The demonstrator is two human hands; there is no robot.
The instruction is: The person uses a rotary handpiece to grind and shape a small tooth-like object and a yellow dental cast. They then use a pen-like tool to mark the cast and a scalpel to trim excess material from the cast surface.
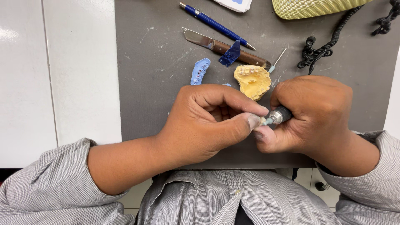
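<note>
Left hand (208,121) pinches a tiny pale piece (262,121) btwn thumb & forefinger, near centre over the grey mat (154,83). Right hand (312,114) is closed round a rotary handpiece (278,116), its tip touching the piece. Just beyond: yellow dental cast (252,81), blue tray (200,71), knife (221,46), pen (214,25) farther off

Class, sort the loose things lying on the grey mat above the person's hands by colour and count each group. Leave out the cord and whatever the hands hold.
Blue: 4 – pen, dark wax shard, light blue arch piece, small blue-tipped pick
Yellow: 1 – dental cast
Brown and steel: 1 – knife
Total: 6
</note>
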